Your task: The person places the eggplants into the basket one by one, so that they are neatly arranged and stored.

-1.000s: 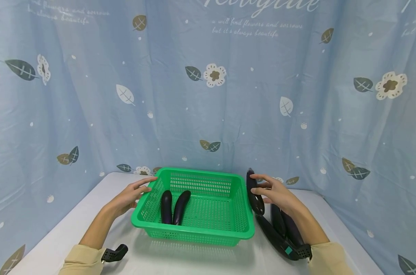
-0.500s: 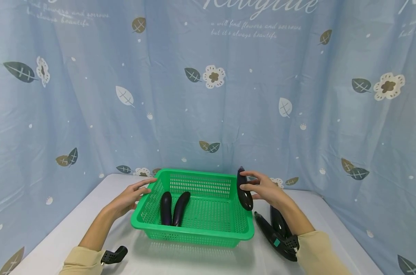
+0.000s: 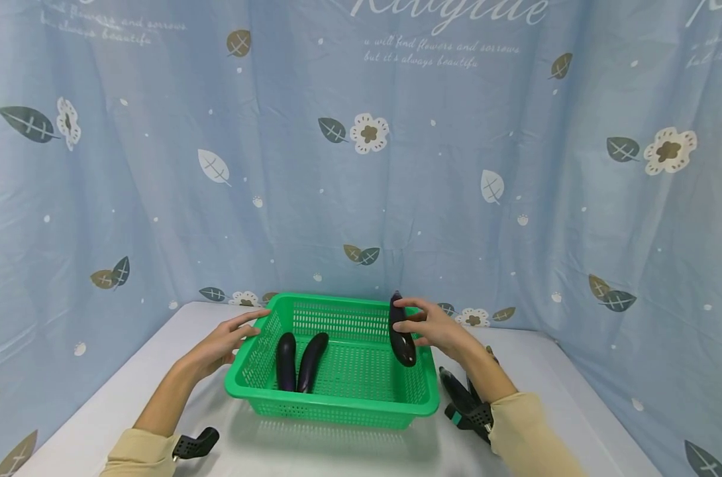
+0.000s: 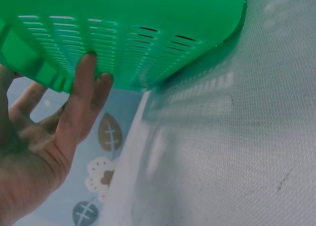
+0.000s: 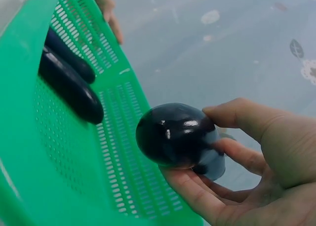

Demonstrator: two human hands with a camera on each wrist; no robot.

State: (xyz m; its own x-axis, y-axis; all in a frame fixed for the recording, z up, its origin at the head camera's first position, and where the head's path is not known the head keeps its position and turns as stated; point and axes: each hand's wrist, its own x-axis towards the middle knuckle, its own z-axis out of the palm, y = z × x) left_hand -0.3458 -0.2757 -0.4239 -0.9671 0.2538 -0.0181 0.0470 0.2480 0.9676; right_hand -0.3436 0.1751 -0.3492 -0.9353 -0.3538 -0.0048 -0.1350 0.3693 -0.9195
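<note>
My right hand [image 3: 435, 328] holds a dark purple eggplant [image 3: 401, 338] by its side, thumb and fingers around it, over the right part of the green plastic basket [image 3: 337, 404]. In the right wrist view the held eggplant [image 5: 173, 134] shows its glossy rounded end toward the camera. Two more eggplants [image 3: 286, 361] lie side by side in the basket's left part. My left hand [image 3: 224, 341] rests against the basket's left rim. In the left wrist view, extended fingers [image 4: 84, 83] touch the basket's slotted outer wall.
Beyond the basket's right side, several eggplants [image 3: 456, 391] lie on the white table [image 3: 552, 377], partly hidden under the right forearm. Black wrist cameras [image 3: 197, 442] stick out below the wrists. A blue patterned curtain [image 3: 313, 185] hangs behind the table.
My right hand has carried the eggplant leftward, from beyond the basket's right rim to over its inside. The left hand and basket have hardly moved.
</note>
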